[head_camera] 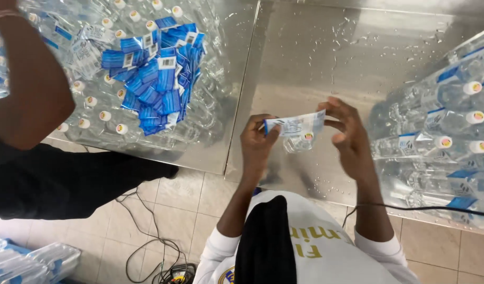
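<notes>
My left hand [257, 141] and my right hand [346, 131] hold a clear plastic water bottle [300, 141] between them, over a wet steel table [326, 58]. A white and blue label [294, 125] is stretched across the bottle, with my left fingers pinching its left end and my right fingers at its right end. The bottle's white cap points toward me.
A pile of loose blue and white labels [155, 73] lies on standing capped bottles [102, 113] at the left. Labelled bottles [442, 131] lie stacked at the right. Another person's arm [31, 84] reaches in at the far left. Cables [152, 247] and wrapped bottle packs [26, 263] lie on the tiled floor.
</notes>
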